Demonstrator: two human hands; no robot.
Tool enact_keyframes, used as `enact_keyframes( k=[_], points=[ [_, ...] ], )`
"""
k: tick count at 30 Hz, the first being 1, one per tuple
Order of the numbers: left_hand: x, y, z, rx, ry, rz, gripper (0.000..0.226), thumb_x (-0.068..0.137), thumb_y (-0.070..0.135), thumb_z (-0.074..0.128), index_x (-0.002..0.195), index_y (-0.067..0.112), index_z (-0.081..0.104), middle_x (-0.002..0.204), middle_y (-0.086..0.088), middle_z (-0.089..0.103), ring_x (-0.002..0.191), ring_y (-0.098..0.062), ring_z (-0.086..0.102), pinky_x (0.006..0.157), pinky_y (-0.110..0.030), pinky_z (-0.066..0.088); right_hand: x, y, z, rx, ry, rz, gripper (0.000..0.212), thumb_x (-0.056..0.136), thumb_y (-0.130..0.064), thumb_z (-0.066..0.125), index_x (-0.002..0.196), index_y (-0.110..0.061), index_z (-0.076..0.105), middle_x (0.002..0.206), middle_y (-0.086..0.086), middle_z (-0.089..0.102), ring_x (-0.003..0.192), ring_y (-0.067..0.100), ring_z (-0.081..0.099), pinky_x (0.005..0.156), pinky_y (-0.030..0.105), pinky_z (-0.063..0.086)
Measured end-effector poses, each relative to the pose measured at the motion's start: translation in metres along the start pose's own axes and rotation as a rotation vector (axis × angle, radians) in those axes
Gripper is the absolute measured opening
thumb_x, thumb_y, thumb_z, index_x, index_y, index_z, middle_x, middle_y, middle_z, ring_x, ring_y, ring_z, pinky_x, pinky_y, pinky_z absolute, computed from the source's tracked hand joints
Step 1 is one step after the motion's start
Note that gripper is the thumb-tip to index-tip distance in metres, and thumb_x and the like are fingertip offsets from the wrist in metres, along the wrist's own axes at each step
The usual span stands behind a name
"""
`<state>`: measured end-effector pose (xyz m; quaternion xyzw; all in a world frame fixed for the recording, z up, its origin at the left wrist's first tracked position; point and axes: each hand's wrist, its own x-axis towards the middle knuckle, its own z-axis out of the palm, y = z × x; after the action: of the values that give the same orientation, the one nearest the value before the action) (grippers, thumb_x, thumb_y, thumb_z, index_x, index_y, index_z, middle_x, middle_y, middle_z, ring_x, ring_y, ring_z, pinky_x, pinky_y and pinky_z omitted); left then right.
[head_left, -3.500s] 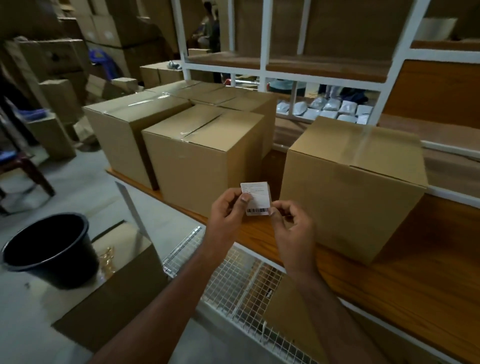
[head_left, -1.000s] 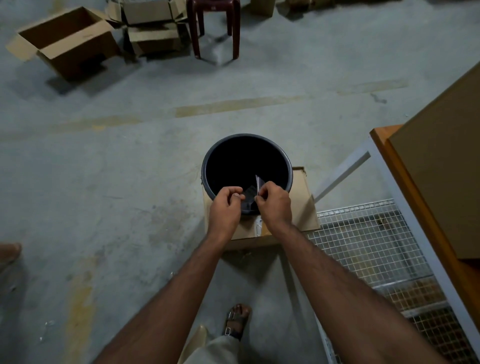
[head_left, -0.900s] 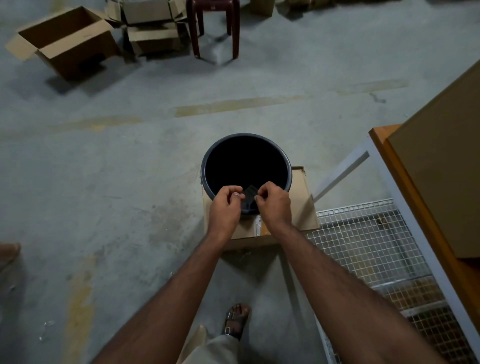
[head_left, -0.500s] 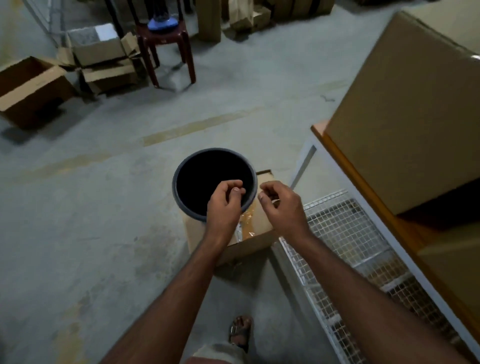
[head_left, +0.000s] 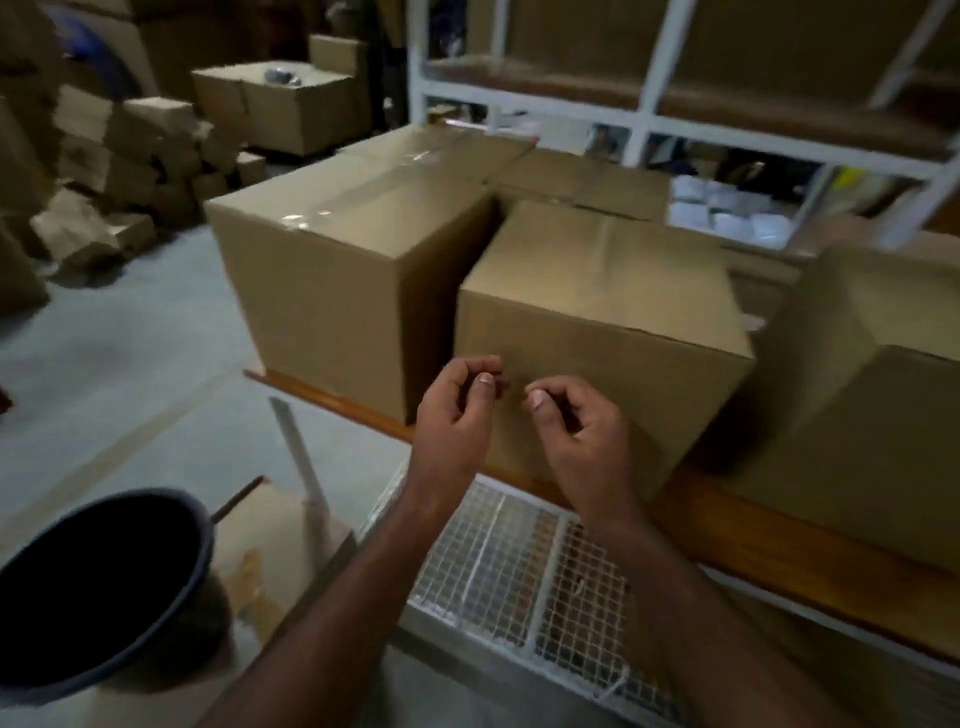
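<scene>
Warehouse shelf board (head_left: 779, 525), view blurred | middle carton (head_left: 597, 322) stands closed on it, front face just beyond both hands | left hand (head_left: 454, 415), right hand (head_left: 582, 431): fingers loosely curled, nothing seen held | change: paper slip pinched over black bucket (head_left: 104, 587) a second ago is gone | judged: scrap binned, hands free for the carton.
</scene>
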<state>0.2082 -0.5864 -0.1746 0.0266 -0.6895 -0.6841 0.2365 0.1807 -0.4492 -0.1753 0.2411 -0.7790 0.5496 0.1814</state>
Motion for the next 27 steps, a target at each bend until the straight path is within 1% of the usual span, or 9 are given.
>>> enact_keyframes(
  k=[3, 7, 9, 14, 17, 21, 23, 25, 27],
  points=[
    [-0.007, 0.016, 0.069, -0.026, -0.115, 0.094, 0.022, 0.101, -0.003, 0.047, 0.108, 0.007, 0.065, 0.097, -0.006, 0.069, 0.092, -0.011, 0.067, 0.083, -0.022, 0.053, -0.009, 0.005, -0.069, -0.037, 0.124, -0.027, 0.010, 0.095, -0.014, 0.060, 0.094, -0.012, 0.069, 0.084, -0.008, 0.067, 0.081, 0.011, 0.065, 0.071, 0.026, 0.054],
    [-0.039, 0.035, 0.151, -0.064, -0.239, 0.129, 0.022, 0.101, -0.004, 0.046, 0.111, 0.002, 0.065, 0.099, -0.008, 0.069, 0.093, -0.012, 0.067, 0.082, -0.021, 0.053, -0.032, 0.025, -0.159, -0.071, 0.234, 0.003, 0.014, 0.096, -0.018, 0.058, 0.096, -0.011, 0.069, 0.087, -0.006, 0.068, 0.083, 0.014, 0.065, 0.070, 0.033, 0.057],
    [-0.054, 0.040, 0.186, -0.074, -0.300, 0.119, 0.023, 0.102, -0.001, 0.046, 0.112, 0.007, 0.065, 0.099, -0.004, 0.069, 0.093, -0.010, 0.067, 0.081, -0.021, 0.053, -0.042, 0.035, -0.198, -0.101, 0.296, 0.022, 0.016, 0.096, -0.021, 0.057, 0.097, -0.012, 0.070, 0.088, -0.007, 0.068, 0.084, 0.013, 0.066, 0.070, 0.035, 0.057],
    [-0.077, 0.052, 0.267, -0.065, -0.363, 0.116, 0.024, 0.102, 0.001, 0.047, 0.111, 0.014, 0.065, 0.099, -0.001, 0.069, 0.092, -0.007, 0.065, 0.080, -0.021, 0.053, -0.063, 0.063, -0.283, -0.154, 0.457, 0.102, 0.010, 0.097, -0.013, 0.059, 0.100, -0.015, 0.068, 0.092, -0.009, 0.067, 0.087, 0.013, 0.065, 0.073, 0.038, 0.058],
    [-0.084, 0.054, 0.304, -0.055, -0.317, 0.130, 0.023, 0.101, 0.000, 0.048, 0.113, 0.011, 0.064, 0.102, 0.000, 0.067, 0.095, -0.004, 0.064, 0.085, -0.020, 0.053, -0.069, 0.077, -0.322, -0.175, 0.528, 0.137, 0.012, 0.097, -0.013, 0.060, 0.105, -0.017, 0.068, 0.095, -0.011, 0.067, 0.090, 0.010, 0.065, 0.075, 0.035, 0.059],
    [-0.087, 0.054, 0.335, -0.028, -0.194, 0.061, 0.023, 0.102, 0.006, 0.049, 0.117, 0.016, 0.063, 0.108, 0.003, 0.066, 0.100, -0.003, 0.063, 0.084, -0.015, 0.052, -0.072, 0.085, -0.364, -0.182, 0.564, 0.133, 0.016, 0.096, -0.011, 0.061, 0.108, -0.022, 0.065, 0.097, -0.017, 0.064, 0.094, 0.000, 0.063, 0.074, 0.013, 0.052],
    [-0.088, 0.053, 0.344, 0.004, -0.131, 0.025, 0.023, 0.102, 0.008, 0.050, 0.119, 0.018, 0.061, 0.108, 0.006, 0.064, 0.095, 0.002, 0.062, 0.075, -0.010, 0.050, -0.071, 0.091, -0.379, -0.196, 0.580, 0.129, 0.019, 0.096, -0.011, 0.061, 0.109, -0.025, 0.063, 0.100, -0.012, 0.063, 0.095, 0.003, 0.062, 0.074, 0.010, 0.052],
    [-0.088, 0.052, 0.351, 0.056, -0.052, 0.003, 0.023, 0.103, 0.010, 0.050, 0.121, 0.021, 0.058, 0.110, 0.004, 0.061, 0.094, -0.003, 0.061, 0.069, -0.014, 0.050, -0.069, 0.100, -0.390, -0.240, 0.602, 0.139, 0.019, 0.095, -0.010, 0.062, 0.110, -0.022, 0.064, 0.107, -0.002, 0.059, 0.092, 0.009, 0.061, 0.071, 0.008, 0.050],
    [-0.085, 0.049, 0.354, 0.144, 0.027, -0.009, 0.025, 0.102, 0.013, 0.050, 0.126, 0.021, 0.055, 0.120, 0.002, 0.054, 0.097, -0.007, 0.058, 0.074, -0.018, 0.048, -0.067, 0.108, -0.397, -0.309, 0.622, 0.187, 0.021, 0.093, -0.011, 0.065, 0.113, -0.016, 0.066, 0.116, 0.005, 0.053, 0.089, 0.014, 0.058, 0.069, 0.004, 0.046]
  ],
)
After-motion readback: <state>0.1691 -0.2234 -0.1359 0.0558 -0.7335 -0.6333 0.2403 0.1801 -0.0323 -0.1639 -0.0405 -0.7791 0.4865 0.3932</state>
